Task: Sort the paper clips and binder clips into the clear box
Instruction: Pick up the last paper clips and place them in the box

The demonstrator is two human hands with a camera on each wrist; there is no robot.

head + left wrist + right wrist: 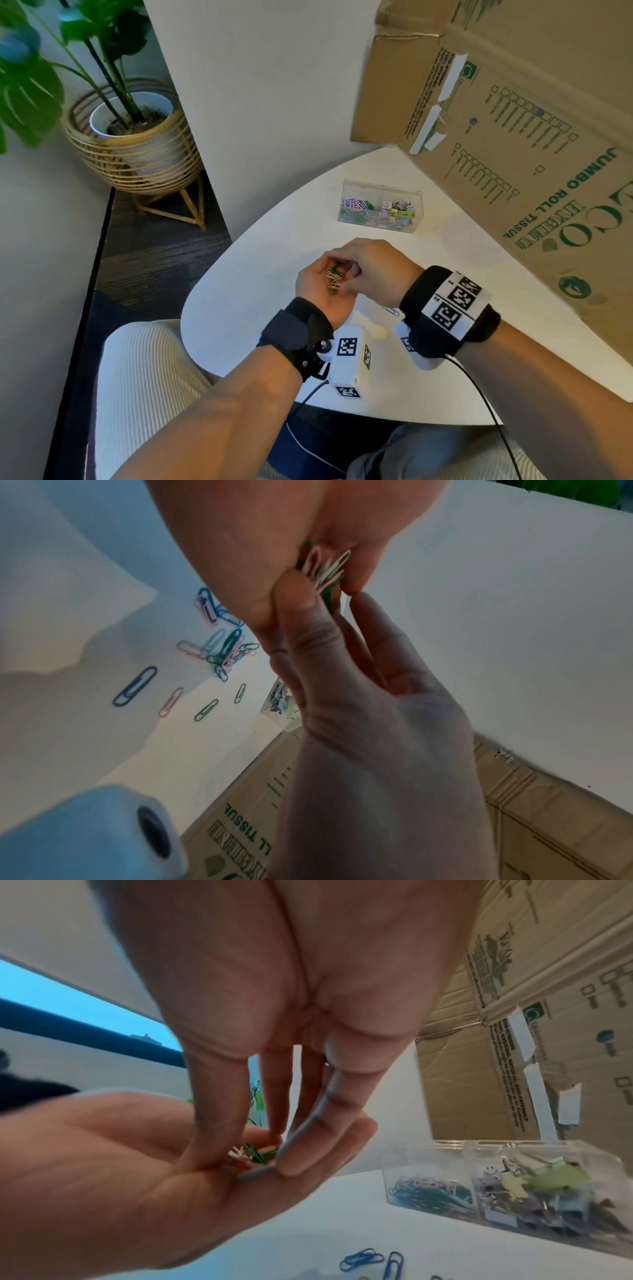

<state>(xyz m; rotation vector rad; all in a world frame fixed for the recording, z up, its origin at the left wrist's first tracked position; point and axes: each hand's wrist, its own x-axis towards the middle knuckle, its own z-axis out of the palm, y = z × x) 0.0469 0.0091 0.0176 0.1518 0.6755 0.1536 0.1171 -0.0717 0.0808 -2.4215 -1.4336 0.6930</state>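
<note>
My left hand (317,287) lies palm up just above the white table (253,260) and cradles a small bunch of pink and green paper clips (332,279). My right hand (342,274) reaches over it from the right, thumb and fingertips pinching into the bunch of paper clips (253,1154). The clear box (380,186) stands farther back on the table with two compartments: paper clips in the left one, binder clips in the right one. More loose paper clips (222,647) lie on the table under my hands, blue ones (363,1259) among them.
A big cardboard carton (513,137) leans over the table's right side, close behind the clear box (445,1146). A potted plant (133,137) in a wicker stand is on the floor at the far left. A ribbed cream cushion (147,377) sits by the table's near edge.
</note>
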